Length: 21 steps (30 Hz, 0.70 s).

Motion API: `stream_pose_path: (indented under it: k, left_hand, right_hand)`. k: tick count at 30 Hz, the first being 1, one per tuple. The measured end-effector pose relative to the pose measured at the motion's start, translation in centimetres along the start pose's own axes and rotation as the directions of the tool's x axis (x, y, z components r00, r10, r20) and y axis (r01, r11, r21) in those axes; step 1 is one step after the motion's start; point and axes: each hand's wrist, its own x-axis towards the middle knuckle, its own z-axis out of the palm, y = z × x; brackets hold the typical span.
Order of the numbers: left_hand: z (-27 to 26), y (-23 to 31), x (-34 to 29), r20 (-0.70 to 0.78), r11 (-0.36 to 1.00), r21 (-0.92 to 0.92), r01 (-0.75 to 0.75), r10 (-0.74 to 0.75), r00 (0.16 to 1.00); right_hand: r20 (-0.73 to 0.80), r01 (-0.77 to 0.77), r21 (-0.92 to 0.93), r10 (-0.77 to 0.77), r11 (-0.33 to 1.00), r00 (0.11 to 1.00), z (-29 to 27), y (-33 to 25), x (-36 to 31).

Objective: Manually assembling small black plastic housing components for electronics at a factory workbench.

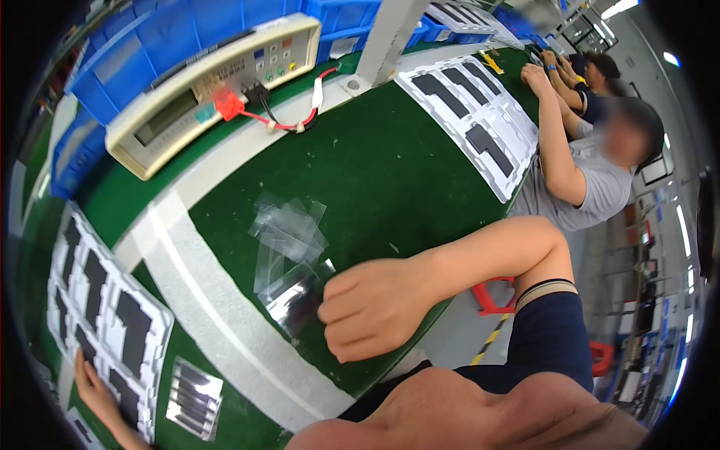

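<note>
My right hand is closed in a fist, knuckles up, over the near side of the green mat. Beside and partly under its fingers lies a shiny clear plastic film; what the curled fingers hold is hidden. Just beyond is a loose pile of thin clear film pieces. At the far lower left, my left hand reaches over a white moulded tray with its fingers stretched out. Its fingertips are by the flat black L-shaped pieces lying in the tray's compartments.
A bench meter with red and black leads stands at the back before blue bins. Another white tray of black pieces lies right. A clear packet of dark strips is lower left. A co-worker sits at right.
</note>
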Motion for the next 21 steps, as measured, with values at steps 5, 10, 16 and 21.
stream_pose_path:
  k: [5, 10, 16, 21]
  left_hand:
    - [-0.6, 4.3, -0.7, 0.065, 0.991, 0.077, 0.114, -0.119, 0.991]
    - [0.0, 6.2, -0.5, 0.036, 0.99, 0.106, 0.089, -0.093, 0.995]
    - [-0.6, 5.8, -0.7, 0.008, 0.992, 0.095, -0.078, 0.078, 0.997]
    - [-1.0, 4.8, -0.7, 0.004, 0.997, 0.073, -0.027, 0.027, 1.0]
  right_hand:
    - [-0.124, -0.239, 0.175, 0.262, 0.955, 0.957, -0.7, 3.3, -3.4]
    - [-0.041, -0.386, 0.297, 0.416, 0.873, 0.909, -0.6, 3.0, -4.6]
    - [-0.021, -0.429, 0.339, 0.462, 0.838, 0.887, -0.8, 3.0, -4.4]
    - [-0.099, -0.388, 0.378, 0.454, 0.84, 0.886, -0.2, 3.2, -3.8]
